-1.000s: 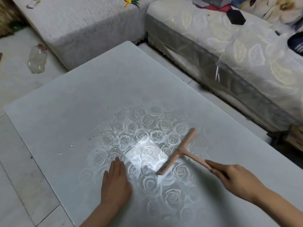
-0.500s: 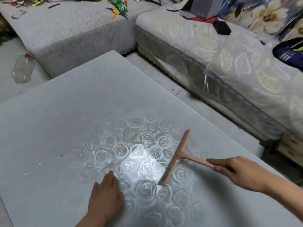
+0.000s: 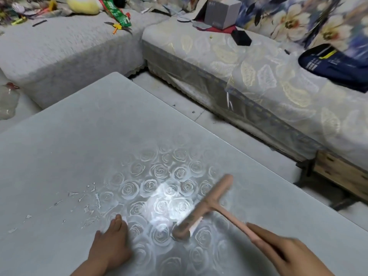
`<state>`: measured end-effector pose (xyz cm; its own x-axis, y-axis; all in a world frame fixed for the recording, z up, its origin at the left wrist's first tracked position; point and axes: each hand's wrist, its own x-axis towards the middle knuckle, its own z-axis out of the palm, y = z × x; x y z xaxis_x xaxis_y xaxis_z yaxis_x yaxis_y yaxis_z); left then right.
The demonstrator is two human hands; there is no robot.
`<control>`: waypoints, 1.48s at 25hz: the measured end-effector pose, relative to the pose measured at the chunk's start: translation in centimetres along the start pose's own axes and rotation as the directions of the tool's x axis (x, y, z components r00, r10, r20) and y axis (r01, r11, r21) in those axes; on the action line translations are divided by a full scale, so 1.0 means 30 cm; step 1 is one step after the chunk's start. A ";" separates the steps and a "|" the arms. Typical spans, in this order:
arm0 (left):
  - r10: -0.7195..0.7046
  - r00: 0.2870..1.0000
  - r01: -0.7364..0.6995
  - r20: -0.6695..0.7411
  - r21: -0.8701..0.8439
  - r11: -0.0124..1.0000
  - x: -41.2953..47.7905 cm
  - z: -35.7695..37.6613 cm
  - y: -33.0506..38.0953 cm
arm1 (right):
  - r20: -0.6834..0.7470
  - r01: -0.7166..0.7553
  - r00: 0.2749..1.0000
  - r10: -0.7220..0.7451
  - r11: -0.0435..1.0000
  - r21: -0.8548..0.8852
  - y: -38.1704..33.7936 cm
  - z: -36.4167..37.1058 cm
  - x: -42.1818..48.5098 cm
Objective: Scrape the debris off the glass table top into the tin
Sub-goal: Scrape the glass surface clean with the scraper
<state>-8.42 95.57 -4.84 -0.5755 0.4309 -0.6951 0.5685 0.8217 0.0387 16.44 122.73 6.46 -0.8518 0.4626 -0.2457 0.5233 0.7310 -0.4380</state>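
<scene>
Since half a second ago your view has tipped up toward the patterned sofa (image 3: 258, 76). The pink T-shaped scraper (image 3: 209, 204) has swung to a flatter slant, and its head is blurred. Your right hand (image 3: 286, 255), near right, is wrapped round the end of the handle. Whether the head's near end touches the glass table top (image 3: 79, 136) cannot be told. Your left hand (image 3: 111, 242) lies flat on the glass with fingers straight, holding nothing. White debris (image 3: 85, 198) is scattered just left of and beyond its fingertips, well left of the scraper head. No tin is in view. Step in hand, by judgement: gathering the flakes, barely begun. The next move calls for setting the blade flat beside the flakes, drawing them into one heap toward an edge, and bringing the tin under that edge.
</scene>
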 end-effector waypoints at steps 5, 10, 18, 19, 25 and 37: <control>0.018 0.992 -0.013 -0.127 0.040 0.999 -0.011 -0.042 0.071 | -0.067 -0.334 0.942 0.328 0.935 -0.120 0.367 -0.106 -0.301; -0.015 0.993 0.024 -0.120 0.067 0.997 0.104 -0.089 0.172 | 0.178 -0.298 0.935 0.307 0.951 -0.077 0.482 -0.171 0.008; -0.119 0.983 0.126 -0.142 0.041 0.991 0.315 -0.110 0.161 | 0.270 -0.218 0.924 0.269 0.954 -0.206 0.579 -0.234 0.276; -0.126 0.984 0.131 -0.128 0.036 0.991 0.326 -0.107 0.161 | 0.226 -0.244 0.933 0.281 0.953 -0.179 0.601 -0.254 0.277; -0.152 0.988 0.152 0.005 -0.027 0.988 0.355 -0.090 0.173 | 0.362 0.010 0.927 0.096 0.960 -0.280 0.431 -0.192 0.571; -0.080 0.959 0.064 -0.273 -0.065 0.996 0.353 -0.060 0.152 | 0.381 0.211 0.925 -0.003 0.836 -0.507 0.086 -0.201 1.102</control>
<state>-12.98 104.57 -10.74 -0.7574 0.4493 -0.4739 0.4908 0.8703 0.0407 -10.25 142.93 2.42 -0.7981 0.2348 -0.5549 0.2689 0.9629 0.0206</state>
